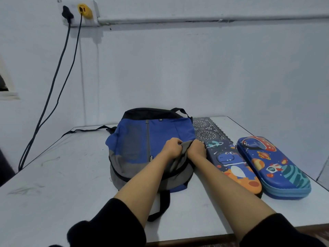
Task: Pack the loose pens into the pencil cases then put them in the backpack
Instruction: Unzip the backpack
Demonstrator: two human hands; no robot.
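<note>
A blue, grey and black backpack (142, 139) lies flat in the middle of the white table (62, 175). My left hand (172, 147) and my right hand (196, 148) sit close together on its right side, both gripping a fold of grey fabric at the bag's opening. Two closed pencil cases lie to the right of the bag. The nearer one, a dinosaur pencil case (235, 166), touches my right forearm. A blue space pencil case (272, 166) lies beside it, further right. No loose pens are in view.
A patterned black and white mat (204, 129) lies behind the cases against the bag. A backpack strap (85, 130) trails left across the table. Two cables (53, 90) hang from a wall socket at the upper left. The table's near edge runs below my forearms.
</note>
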